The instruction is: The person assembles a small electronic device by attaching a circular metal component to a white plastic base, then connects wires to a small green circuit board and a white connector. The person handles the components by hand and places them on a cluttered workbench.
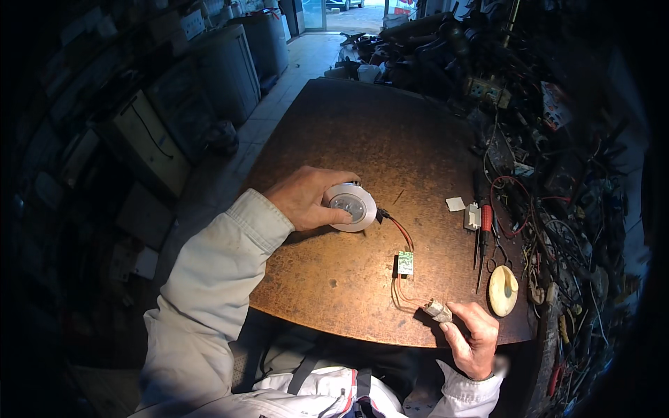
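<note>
On the wooden table (334, 279), my left hand (301, 197) is closed around a round LED downlight (360, 221) with a silver rim, its thumb lying over the lens. Red and black wires run from the lamp's right side to a small green circuit board (405, 263), which lies on the table. Thin reddish wires lead on from the board to a small pale block-shaped connector (437, 311) near the table's front edge. My right hand (477, 340) pinches that connector between thumb and fingers.
At the right lie a red-handled screwdriver (486, 218), scissors (500, 259), a small white case (472, 217), a white flat piece (455, 204) and a cream oval object (503, 292). Tangled cables (550, 272) crowd the right edge. Cabinets (226, 70) stand at the far left.
</note>
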